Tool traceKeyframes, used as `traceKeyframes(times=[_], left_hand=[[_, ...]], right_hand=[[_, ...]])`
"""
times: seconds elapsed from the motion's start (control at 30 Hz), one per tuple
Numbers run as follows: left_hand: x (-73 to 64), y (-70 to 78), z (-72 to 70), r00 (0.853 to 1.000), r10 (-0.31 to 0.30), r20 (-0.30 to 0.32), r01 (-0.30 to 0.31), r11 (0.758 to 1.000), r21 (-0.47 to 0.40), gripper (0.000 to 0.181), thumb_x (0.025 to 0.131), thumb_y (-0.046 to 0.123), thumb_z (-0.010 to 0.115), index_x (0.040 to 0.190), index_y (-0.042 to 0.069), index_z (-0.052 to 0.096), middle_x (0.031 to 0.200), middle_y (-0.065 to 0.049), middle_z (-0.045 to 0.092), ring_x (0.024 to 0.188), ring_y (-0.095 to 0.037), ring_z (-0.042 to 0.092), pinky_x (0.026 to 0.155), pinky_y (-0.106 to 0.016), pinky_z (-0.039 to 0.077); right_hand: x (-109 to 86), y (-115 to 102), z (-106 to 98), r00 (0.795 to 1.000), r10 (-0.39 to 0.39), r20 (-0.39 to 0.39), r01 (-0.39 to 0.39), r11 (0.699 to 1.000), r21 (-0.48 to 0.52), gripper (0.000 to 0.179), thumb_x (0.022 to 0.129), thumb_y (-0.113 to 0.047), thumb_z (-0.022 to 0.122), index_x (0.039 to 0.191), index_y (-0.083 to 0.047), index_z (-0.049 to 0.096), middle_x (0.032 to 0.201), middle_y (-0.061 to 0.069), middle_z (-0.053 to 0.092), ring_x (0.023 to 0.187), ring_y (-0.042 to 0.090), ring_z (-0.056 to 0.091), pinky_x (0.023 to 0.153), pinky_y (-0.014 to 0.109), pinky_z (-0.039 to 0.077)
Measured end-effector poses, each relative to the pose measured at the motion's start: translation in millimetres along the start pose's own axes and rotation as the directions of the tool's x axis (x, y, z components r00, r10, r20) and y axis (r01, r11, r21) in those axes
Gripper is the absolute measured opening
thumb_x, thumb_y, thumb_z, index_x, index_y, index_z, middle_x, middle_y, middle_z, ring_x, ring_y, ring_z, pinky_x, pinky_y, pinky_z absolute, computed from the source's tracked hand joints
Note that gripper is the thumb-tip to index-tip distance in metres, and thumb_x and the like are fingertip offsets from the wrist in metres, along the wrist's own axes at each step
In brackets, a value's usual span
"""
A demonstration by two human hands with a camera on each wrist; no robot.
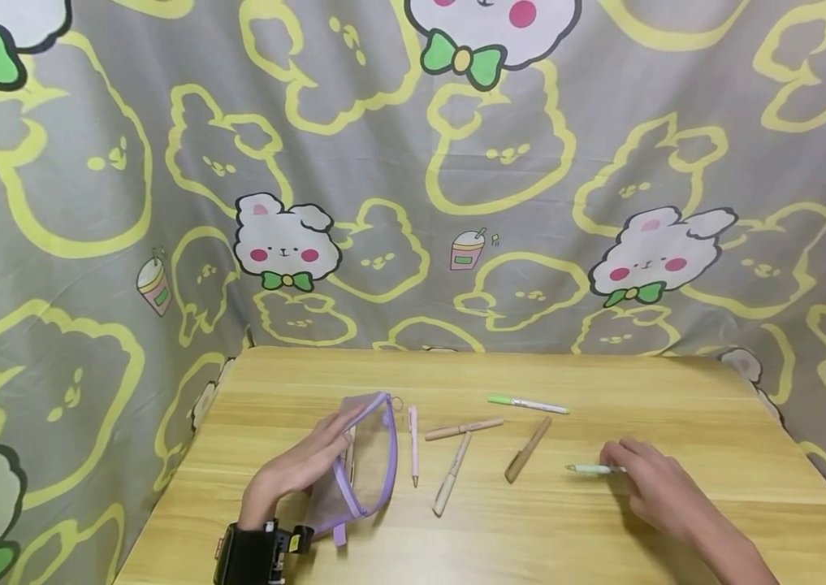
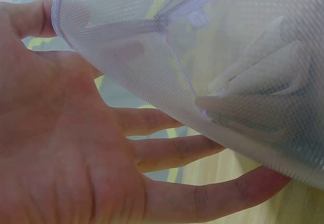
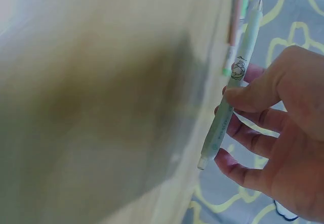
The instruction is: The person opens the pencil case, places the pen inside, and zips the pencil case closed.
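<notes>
My left hand [image 1: 303, 463] holds a see-through mesh pencil case [image 1: 392, 455] with purple edging, at its left side. The case's mouth gapes toward the right. In the left wrist view, the fingers [image 2: 187, 198] pass behind the mesh and their tips are hidden; folded pale contents [image 2: 263, 77] show dimly through it. On the right side of the table, my right hand [image 1: 654, 483] pinches a pale green pen [image 3: 243, 57] between thumb and fingers. Its metal tip points away from the palm, to the left in the head view.
Between the hands lie a pink pen [image 1: 414, 447], a tan pen [image 1: 464, 429], a beige capped pen [image 1: 451, 475], a brown capped pen [image 1: 528, 449] and a green-and-white marker [image 1: 528, 405]. A patterned grey curtain [image 1: 383, 162] hangs behind the wooden table [image 1: 566, 536].
</notes>
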State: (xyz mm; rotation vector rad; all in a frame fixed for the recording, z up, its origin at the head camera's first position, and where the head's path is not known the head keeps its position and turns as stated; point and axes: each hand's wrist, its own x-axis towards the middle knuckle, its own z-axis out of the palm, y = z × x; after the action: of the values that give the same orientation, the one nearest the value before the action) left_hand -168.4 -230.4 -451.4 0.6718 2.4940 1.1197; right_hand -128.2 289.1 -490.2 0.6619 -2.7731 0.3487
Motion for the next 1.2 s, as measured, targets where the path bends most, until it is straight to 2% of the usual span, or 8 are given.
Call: traceKeyframes(times=[0.13, 0.33, 0.5, 0.67, 0.93, 1.03, 1.2], left_hand=[[-0.4, 0.0, -0.1, 1.0, -0.002, 0.008, 0.002, 1.0, -0.013, 0.063, 0.111, 0.042, 0.024, 0.166, 0.014, 0.016, 0.167, -0.029, 0.01, 0.15, -0.056, 0.006, 0.107, -0.086, 0.009], [0.9, -0.1, -0.8, 1.0, 0.011, 0.016, -0.011, 1.0, -0.028, 0.061, 0.112, 0.039, 0.025, 0.166, 0.013, 0.016, 0.168, -0.027, 0.01, 0.151, -0.055, 0.004, 0.108, -0.085, 0.008], [0.6, 0.1, -0.4, 1.0, -0.005, 0.009, 0.005, 1.0, -0.016, 0.059, 0.111, 0.031, 0.028, 0.165, 0.011, 0.017, 0.167, -0.03, 0.01, 0.151, -0.054, 0.006, 0.109, -0.084, 0.01], [0.0, 0.2, 0.0, 1.0, 0.0, 0.005, 0.0, 1.0, -0.014, 0.06, 0.111, 0.034, 0.027, 0.165, 0.011, 0.017, 0.167, -0.029, 0.011, 0.151, -0.054, 0.008, 0.109, -0.084, 0.012], [0.3, -1.2, 0.2, 0.999, 0.029, 0.015, -0.029, 0.999, -0.029, 0.063, 0.111, 0.045, 0.023, 0.166, 0.015, 0.016, 0.168, -0.027, 0.011, 0.15, -0.056, 0.004, 0.107, -0.086, 0.007], [-0.1, -0.3, 0.3, 1.0, 0.013, 0.01, -0.013, 1.0, -0.026, 0.062, 0.111, 0.043, 0.023, 0.166, 0.014, 0.016, 0.167, -0.029, 0.009, 0.151, -0.056, 0.003, 0.107, -0.085, 0.007], [-1.6, 1.7, -0.3, 1.0, -0.03, -0.004, 0.03, 0.999, -0.022, 0.06, 0.111, 0.036, 0.027, 0.166, 0.013, 0.018, 0.166, -0.031, 0.01, 0.151, -0.054, 0.007, 0.108, -0.084, 0.011]], right_hand=[[5.9, -10, -4, 0.999, -0.006, -0.037, 0.006, 1.0, 0.004, 0.052, 0.066, 0.02, 0.075, 0.095, -0.022, 0.068, 0.093, -0.01, 0.062, 0.082, 0.02, 0.066, 0.061, 0.037, 0.057], [11.4, -25, -8, 0.998, 0.051, -0.03, -0.05, 0.998, 0.041, 0.045, 0.072, 0.016, 0.075, 0.099, -0.02, 0.071, 0.095, -0.005, 0.066, 0.085, 0.023, 0.068, 0.06, 0.042, 0.059], [14.8, -36, -5, 0.998, 0.063, -0.026, -0.063, 0.998, 0.03, 0.043, 0.073, 0.013, 0.076, 0.102, -0.018, 0.073, 0.093, -0.007, 0.064, 0.076, 0.011, 0.061, 0.055, 0.03, 0.053], [21.9, -45, -3, 0.998, 0.045, -0.047, -0.044, 0.999, 0.032, 0.04, 0.076, 0.01, 0.076, 0.106, -0.016, 0.074, 0.094, -0.007, 0.066, 0.075, 0.008, 0.059, 0.055, 0.028, 0.05], [42.1, -62, -6, 0.995, -0.006, -0.1, 0.012, 0.999, 0.051, 0.034, 0.078, 0.006, 0.082, 0.105, -0.015, 0.076, 0.091, -0.008, 0.069, 0.071, 0.003, 0.058, 0.055, 0.026, 0.051], [50.9, -70, -8, 0.995, -0.002, -0.099, 0.009, 0.998, 0.063, 0.031, 0.08, 0.005, 0.082, 0.104, -0.014, 0.076, 0.093, -0.006, 0.072, 0.072, 0.007, 0.063, 0.056, 0.026, 0.052], [64.0, -84, -6, 0.992, -0.044, -0.119, 0.053, 0.996, 0.077, 0.029, 0.079, 0.006, 0.083, 0.102, -0.011, 0.077, 0.093, -0.001, 0.074, 0.072, 0.008, 0.064, 0.056, 0.023, 0.051]])
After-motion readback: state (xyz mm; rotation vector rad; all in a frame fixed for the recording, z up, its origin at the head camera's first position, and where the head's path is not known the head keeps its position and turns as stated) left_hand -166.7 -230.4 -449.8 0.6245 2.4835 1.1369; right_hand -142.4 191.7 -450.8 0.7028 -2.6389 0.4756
